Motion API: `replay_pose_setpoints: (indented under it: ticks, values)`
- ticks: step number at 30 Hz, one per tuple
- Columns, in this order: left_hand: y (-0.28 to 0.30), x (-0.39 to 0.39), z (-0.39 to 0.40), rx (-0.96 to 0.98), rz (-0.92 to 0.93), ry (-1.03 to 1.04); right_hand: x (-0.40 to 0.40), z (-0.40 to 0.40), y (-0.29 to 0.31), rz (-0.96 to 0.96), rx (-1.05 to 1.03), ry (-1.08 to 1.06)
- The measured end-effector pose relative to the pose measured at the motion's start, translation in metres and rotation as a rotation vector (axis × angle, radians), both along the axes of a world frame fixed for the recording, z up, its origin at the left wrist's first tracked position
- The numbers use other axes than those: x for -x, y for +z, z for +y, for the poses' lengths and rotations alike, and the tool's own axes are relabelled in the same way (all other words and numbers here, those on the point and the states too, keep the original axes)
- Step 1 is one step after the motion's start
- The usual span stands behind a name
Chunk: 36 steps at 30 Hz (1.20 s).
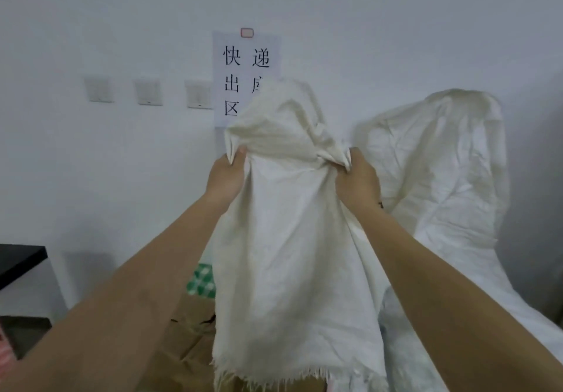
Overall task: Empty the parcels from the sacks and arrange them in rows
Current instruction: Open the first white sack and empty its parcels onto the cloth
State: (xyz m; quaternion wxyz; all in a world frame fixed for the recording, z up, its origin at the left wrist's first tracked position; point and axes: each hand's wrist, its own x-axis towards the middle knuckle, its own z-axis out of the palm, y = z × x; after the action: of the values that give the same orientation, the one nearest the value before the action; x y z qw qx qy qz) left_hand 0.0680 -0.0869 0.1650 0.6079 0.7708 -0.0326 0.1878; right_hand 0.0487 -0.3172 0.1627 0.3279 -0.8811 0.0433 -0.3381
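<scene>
- White wall (91, 26) with a paper sign (234, 66) and three switches (148, 91).
- Left hand (225, 178) and right hand (358, 178), fingers clamped on a raised white sack (292, 239), which blocks the sign.
- Second sack (441, 163) slumps right.
- Cardboard parcels (189, 330) lie below.
- Black table (18, 260) at left.

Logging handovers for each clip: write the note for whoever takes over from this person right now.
Left hand and right hand each grip a bunch of cloth on the raised sack, which hangs with its frayed edge down.
Brown cardboard parcels and a green-checked item lie below and to the left of it.
A second sack leans against the wall on the right, contents not visible.
Done: the raised sack looks limp, probably emptied.
Left: set it aside, empty the second sack if it holds anything, arrange parcels in rows; no rows visible yet.
</scene>
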Motion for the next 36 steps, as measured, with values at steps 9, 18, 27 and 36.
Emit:
replay_pose_setpoints:
  ticks: [9,18,27,36]
  values:
    - [0.025,-0.025,0.012,-0.207,0.069,-0.010,-0.014,-0.008,0.030,0.180,0.098,0.000]
    - [0.035,-0.034,0.000,-0.165,0.049,-0.034,-0.016,-0.013,0.044,0.268,0.168,-0.020]
    - [0.040,-0.030,-0.011,-0.098,-0.037,-0.037,-0.024,-0.002,0.059,0.062,0.206,-0.088]
    - [0.041,-0.031,-0.013,-0.076,-0.062,-0.016,-0.023,-0.006,0.054,0.054,0.060,-0.078]
